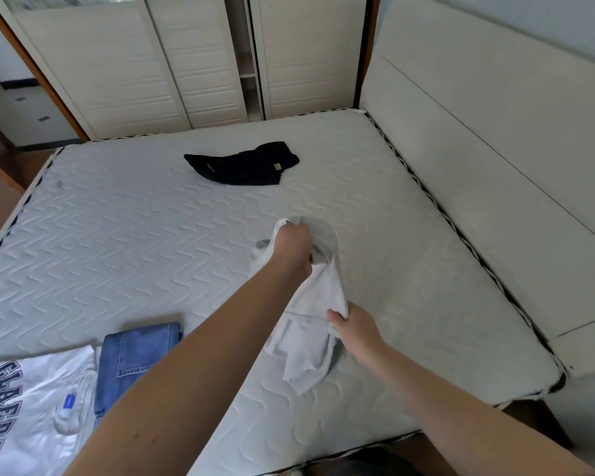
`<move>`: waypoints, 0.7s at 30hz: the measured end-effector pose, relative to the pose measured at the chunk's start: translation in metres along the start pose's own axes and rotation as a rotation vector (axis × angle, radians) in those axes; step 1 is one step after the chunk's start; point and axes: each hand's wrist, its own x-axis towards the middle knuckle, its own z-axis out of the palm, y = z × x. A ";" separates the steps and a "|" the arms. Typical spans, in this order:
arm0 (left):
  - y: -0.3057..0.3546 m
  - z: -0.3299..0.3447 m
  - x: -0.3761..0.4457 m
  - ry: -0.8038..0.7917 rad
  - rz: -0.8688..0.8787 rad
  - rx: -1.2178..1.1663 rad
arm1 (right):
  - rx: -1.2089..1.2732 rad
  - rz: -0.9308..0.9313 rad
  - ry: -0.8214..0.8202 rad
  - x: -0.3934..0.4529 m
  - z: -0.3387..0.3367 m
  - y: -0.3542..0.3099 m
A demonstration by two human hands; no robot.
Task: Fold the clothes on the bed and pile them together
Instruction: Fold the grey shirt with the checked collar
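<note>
A bare quilted mattress fills most of the view, with a pale headboard along its right side and a wardrobe with sliding doors beyond its far edge. At the near left corner lies a white T-shirt with dark block letters, and just beside it, touching its right edge, a folded pair of blue jeans. A dark garment lies crumpled near the far side, well apart from the others. Near the middle, a light grey garment is held partly lifted off the mattress: the left hand grips its upper end with curled fingers, and the right hand pinches its edge lower down.
</note>
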 end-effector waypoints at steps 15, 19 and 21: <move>-0.091 -0.053 -0.015 -0.201 0.171 0.246 | 1.048 0.102 -0.205 0.015 -0.051 -0.082; -0.125 -0.065 -0.034 -0.331 0.042 -0.021 | 1.257 0.133 -0.242 0.018 -0.044 -0.085; -0.134 -0.065 -0.038 -0.398 0.084 0.007 | 1.275 0.131 -0.281 0.018 -0.042 -0.083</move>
